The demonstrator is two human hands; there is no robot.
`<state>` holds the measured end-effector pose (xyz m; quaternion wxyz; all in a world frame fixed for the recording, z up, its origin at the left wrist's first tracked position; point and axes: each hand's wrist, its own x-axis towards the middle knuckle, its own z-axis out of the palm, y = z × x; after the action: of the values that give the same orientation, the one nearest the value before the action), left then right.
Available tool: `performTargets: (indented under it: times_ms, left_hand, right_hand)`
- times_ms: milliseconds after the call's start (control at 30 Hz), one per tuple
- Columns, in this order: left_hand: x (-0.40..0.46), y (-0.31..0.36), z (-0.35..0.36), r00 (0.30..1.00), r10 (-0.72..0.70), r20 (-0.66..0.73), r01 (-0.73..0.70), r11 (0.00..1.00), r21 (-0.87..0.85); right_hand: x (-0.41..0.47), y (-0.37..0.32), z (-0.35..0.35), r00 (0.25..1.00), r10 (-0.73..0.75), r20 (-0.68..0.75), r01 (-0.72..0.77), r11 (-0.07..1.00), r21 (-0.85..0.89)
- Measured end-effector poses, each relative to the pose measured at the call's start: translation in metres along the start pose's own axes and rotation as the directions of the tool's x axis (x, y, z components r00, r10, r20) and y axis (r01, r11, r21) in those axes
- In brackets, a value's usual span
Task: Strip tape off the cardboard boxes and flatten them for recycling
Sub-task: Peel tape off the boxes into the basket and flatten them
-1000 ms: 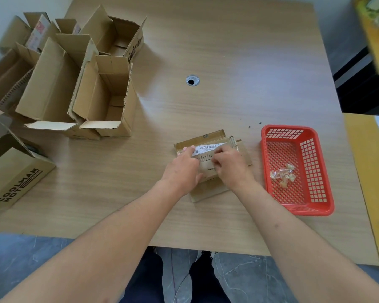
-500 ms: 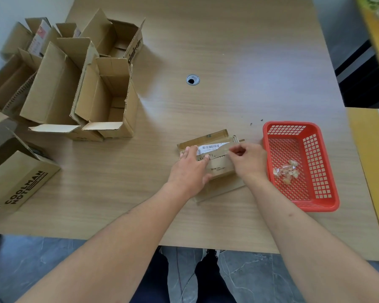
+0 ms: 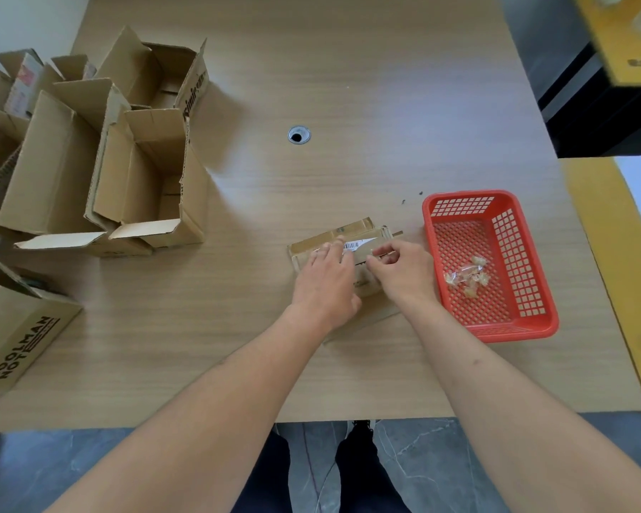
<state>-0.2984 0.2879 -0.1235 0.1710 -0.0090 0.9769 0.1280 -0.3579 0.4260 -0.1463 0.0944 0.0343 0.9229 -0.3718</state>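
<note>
A small flattened cardboard box [image 3: 334, 234] with a white barcode label [image 3: 351, 246] lies on the wooden table [image 3: 348, 87], just left of a red basket. My left hand [image 3: 326, 285] presses flat on the box's left half, fingers stretched toward the label. My right hand [image 3: 404, 272] is over the box's right half, thumb and forefinger pinched together at the cardboard surface on what looks like clear tape, which barely shows. My hands hide most of the box.
The red mesh basket [image 3: 467, 197] holds several crumpled bits of clear tape [image 3: 467, 276]. Several open cardboard boxes [image 3: 145, 179] crowd the table's left side, and a printed box [image 3: 19, 338] lies at the left edge. A cable hole [image 3: 299, 135] sits mid-table. A yellow surface [image 3: 615, 290] borders the right.
My right hand went out toward the basket and has come back left to the middle of the box. My left hand stayed pressing on the box.
</note>
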Motion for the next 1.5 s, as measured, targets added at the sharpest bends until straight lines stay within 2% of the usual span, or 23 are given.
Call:
performTargets:
  times_ms: [67, 267, 500, 700, 767, 867, 967, 1033, 1100, 1167, 1233, 1433, 1500]
  left_hand:
    - [0.000, 0.001, 0.004, 1.000, 0.006, 0.026, -0.005, 0.999, -0.036]
    - [0.002, 0.004, 0.012, 1.000, 0.001, 0.027, -0.002, 1.000, 0.030]
    - [0.005, 0.004, 0.015, 1.000, -0.015, 0.008, 0.015, 1.000, 0.012]
    - [0.006, 0.008, 0.018, 1.000, -0.025, 0.011, 0.024, 0.999, 0.039]
    - [0.007, 0.009, 0.016, 0.999, -0.027, 0.026, 0.026, 0.999, 0.032]
    - [0.008, 0.011, 0.011, 0.998, -0.034, 0.044, 0.033, 0.999, 0.027]
    - [0.008, 0.012, 0.008, 0.997, -0.045, 0.066, 0.043, 0.999, 0.034]
    - [0.007, 0.013, 0.007, 0.996, -0.044, 0.075, 0.040, 0.998, 0.049]
    - [0.008, 0.013, 0.008, 0.996, -0.039, 0.076, 0.034, 0.997, 0.066]
    - [0.009, 0.013, 0.009, 0.996, -0.037, 0.084, 0.031, 0.997, 0.077]
    - [0.010, 0.013, 0.010, 0.995, -0.037, 0.089, 0.029, 0.996, 0.086]
    - [0.011, 0.012, 0.013, 0.997, -0.025, 0.078, 0.018, 0.996, 0.086]
    - [0.011, 0.011, 0.014, 0.997, -0.023, 0.069, 0.017, 0.996, 0.086]
  right_hand:
    - [0.000, 0.003, -0.001, 1.000, -0.002, 0.014, 0.002, 1.000, 0.002]
    - [0.005, 0.014, -0.009, 0.996, -0.018, 0.086, 0.011, 0.997, 0.078]
    - [0.008, 0.016, -0.010, 0.981, -0.144, 0.129, 0.164, 0.972, -0.165]
    - [0.011, 0.014, -0.007, 0.962, -0.202, 0.185, 0.244, 0.938, -0.246]
    - [0.011, 0.018, -0.009, 0.977, -0.182, 0.109, 0.200, 0.963, -0.182]
    - [0.008, 0.026, -0.014, 0.994, -0.068, -0.087, 0.068, 0.998, -0.011]
    - [0.004, 0.024, -0.012, 0.987, -0.092, -0.130, 0.094, 0.995, 0.009]
    - [0.004, 0.021, -0.013, 0.990, -0.124, -0.073, 0.127, 0.991, 0.036]
    - [0.007, 0.022, -0.014, 0.988, -0.144, 0.051, 0.142, 0.989, 0.040]
    - [0.011, 0.024, -0.015, 0.968, -0.177, 0.179, 0.192, 0.979, -0.069]
    - [0.015, 0.025, -0.017, 0.950, -0.207, 0.235, 0.247, 0.956, -0.156]
    - [0.017, 0.022, -0.020, 0.939, -0.258, 0.228, 0.304, 0.933, -0.194]
    - [0.016, 0.021, -0.018, 0.955, -0.268, 0.129, 0.287, 0.943, -0.169]
